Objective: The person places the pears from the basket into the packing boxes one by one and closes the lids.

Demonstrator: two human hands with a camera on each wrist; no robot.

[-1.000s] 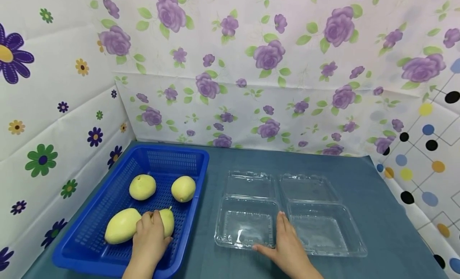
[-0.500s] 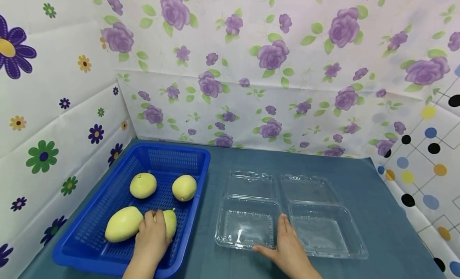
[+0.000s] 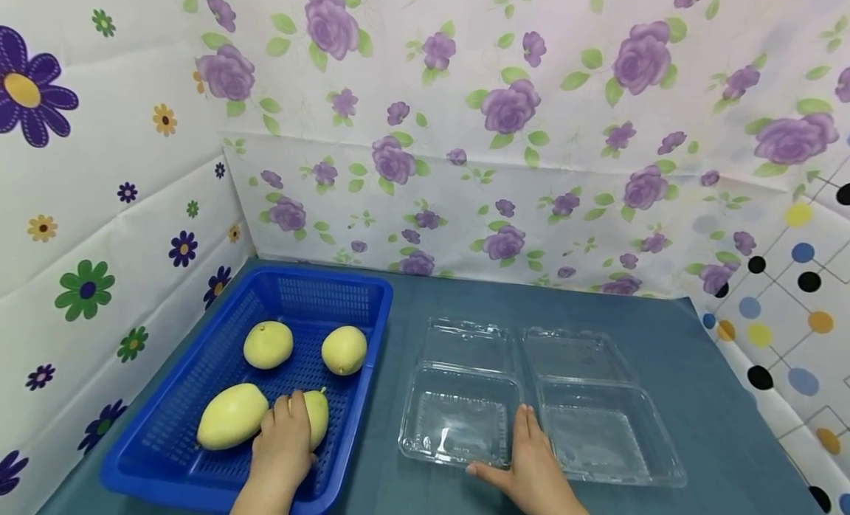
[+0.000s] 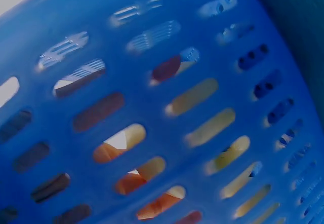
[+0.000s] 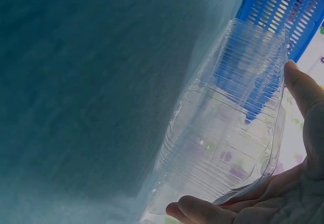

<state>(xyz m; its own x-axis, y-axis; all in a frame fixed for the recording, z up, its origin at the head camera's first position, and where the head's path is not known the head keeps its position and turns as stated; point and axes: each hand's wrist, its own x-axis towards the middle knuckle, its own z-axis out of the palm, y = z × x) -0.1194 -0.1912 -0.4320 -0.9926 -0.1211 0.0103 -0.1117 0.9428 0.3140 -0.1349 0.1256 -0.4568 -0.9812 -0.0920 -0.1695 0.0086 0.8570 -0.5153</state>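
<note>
In the head view my left hand reaches into the blue plastic basket, its fingers curled over a pale yellow-green fruit with a short stem. That fruit is partly hidden by the hand. A larger oval fruit lies just to its left. My right hand touches the front right corner of a clear hinged plastic box, thumb at the front edge and straight fingers along the side. The right wrist view shows the thumb and fingers spread around the clear box. Through the basket wall, the left wrist view gives only slivers of hand and fruit.
Two more pale fruits, one at the back left and one at the back right, lie in the basket. A second open clear box stands right of the first. Patterned sheets enclose the blue-green tabletop.
The head view has shifted slightly. Both hands keep their places, the left on the fruit and the right at the box corner.
</note>
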